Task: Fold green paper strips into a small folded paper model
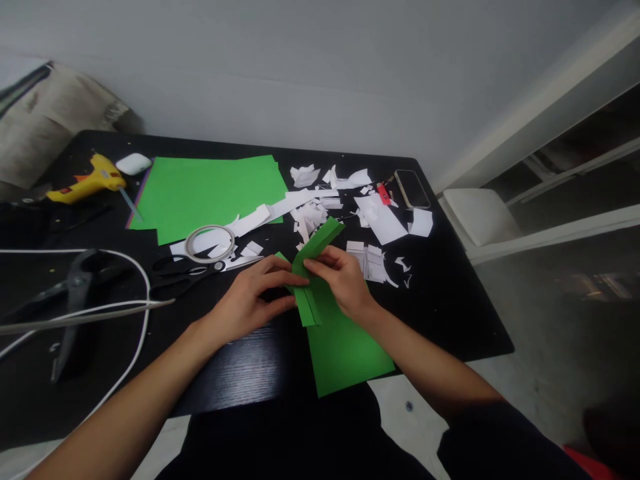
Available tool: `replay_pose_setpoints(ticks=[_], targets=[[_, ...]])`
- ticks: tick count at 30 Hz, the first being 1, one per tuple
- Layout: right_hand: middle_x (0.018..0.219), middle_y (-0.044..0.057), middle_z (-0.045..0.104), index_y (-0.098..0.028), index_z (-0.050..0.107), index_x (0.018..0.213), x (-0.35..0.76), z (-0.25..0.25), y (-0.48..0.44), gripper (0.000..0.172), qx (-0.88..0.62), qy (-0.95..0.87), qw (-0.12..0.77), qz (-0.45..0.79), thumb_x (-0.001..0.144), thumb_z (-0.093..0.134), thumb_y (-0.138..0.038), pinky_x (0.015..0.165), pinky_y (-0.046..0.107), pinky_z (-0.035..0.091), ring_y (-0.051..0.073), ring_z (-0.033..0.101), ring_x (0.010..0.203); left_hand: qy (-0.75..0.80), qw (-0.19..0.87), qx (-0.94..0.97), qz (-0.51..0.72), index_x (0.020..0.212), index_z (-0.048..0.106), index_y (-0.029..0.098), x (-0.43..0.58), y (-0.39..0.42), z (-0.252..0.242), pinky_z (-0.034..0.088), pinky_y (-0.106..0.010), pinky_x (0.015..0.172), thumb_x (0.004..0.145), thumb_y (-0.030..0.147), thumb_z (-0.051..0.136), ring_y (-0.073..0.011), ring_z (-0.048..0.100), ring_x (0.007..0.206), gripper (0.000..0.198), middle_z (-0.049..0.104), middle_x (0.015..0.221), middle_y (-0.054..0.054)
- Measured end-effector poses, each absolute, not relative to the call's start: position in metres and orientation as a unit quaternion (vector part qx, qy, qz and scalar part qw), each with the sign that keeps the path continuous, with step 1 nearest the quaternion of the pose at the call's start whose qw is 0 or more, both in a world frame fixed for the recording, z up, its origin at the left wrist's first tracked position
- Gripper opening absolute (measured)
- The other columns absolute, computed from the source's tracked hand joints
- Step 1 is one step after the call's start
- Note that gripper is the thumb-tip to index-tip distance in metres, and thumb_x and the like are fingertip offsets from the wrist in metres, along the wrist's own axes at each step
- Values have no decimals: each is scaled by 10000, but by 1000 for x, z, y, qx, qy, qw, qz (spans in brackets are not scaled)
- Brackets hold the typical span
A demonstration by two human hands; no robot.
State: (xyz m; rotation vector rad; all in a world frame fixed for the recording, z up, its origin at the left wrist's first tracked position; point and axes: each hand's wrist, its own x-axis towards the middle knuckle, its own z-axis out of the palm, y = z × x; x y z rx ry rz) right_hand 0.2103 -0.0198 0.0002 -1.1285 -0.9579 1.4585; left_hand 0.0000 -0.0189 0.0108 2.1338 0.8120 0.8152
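Observation:
A folded strip of green paper (320, 241) is held between my two hands above the front middle of the black table. My left hand (260, 290) grips its left edge, fingers on top and thumb underneath. From the right, my right hand (344, 277) pinches the strip near its bend with thumb and forefinger. The strip's upper end angles up to the right, and its lower end hangs toward me. Beneath lies a larger green sheet (345, 353), which reaches over the table's front edge; my right hand covers part of it.
Green sheets (215, 190) lie at the back left, near a yellow glue gun (95, 181) and a white case (133, 163). Black scissors (187, 273) and a tape roll (210, 244) sit left. White paper scraps (310, 217), a red object (384, 194) and a phone (412, 189) occupy the back right.

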Motion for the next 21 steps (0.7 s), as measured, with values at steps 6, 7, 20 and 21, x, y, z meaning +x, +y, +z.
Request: replay_pose_setpoints(ticks=[6, 7, 20, 21], targets=[[887, 11, 789, -241, 791, 889, 209, 6, -23, 206, -466, -383, 507, 616, 742, 886, -350, 838, 381, 610, 196, 734, 835, 328, 376, 794, 347, 1031, 765, 233, 0, -17, 12, 599, -320, 782, 945, 333, 742, -194, 704, 942, 134, 693, 1070, -64], [893, 12, 790, -242, 787, 895, 209, 6, -23, 208, -465, -384, 507, 616, 747, 884, -353, 847, 390, 613, 200, 737, 843, 330, 380, 789, 352, 1010, 764, 228, 0, -17, 13, 602, -327, 797, 944, 338, 742, -197, 708, 950, 131, 697, 1068, -66], [879, 8, 788, -229, 787, 891, 211, 5, -20, 185, -468, -356, 546, 596, 756, 878, -317, 812, 368, 639, 186, 741, 816, 300, 366, 815, 335, 1019, 753, 225, 0, -19, 13, 587, -346, 890, 933, 300, 757, -217, 709, 1059, 114, 693, 1181, -90], [880, 10, 789, -227, 785, 889, 211, 5, -20, 191, -468, -356, 547, 595, 751, 880, -320, 810, 371, 641, 189, 740, 819, 310, 358, 810, 345, 982, 748, 218, 1, -19, 13, 583, -328, 854, 935, 297, 754, -204, 713, 1010, 92, 704, 1133, -79]])
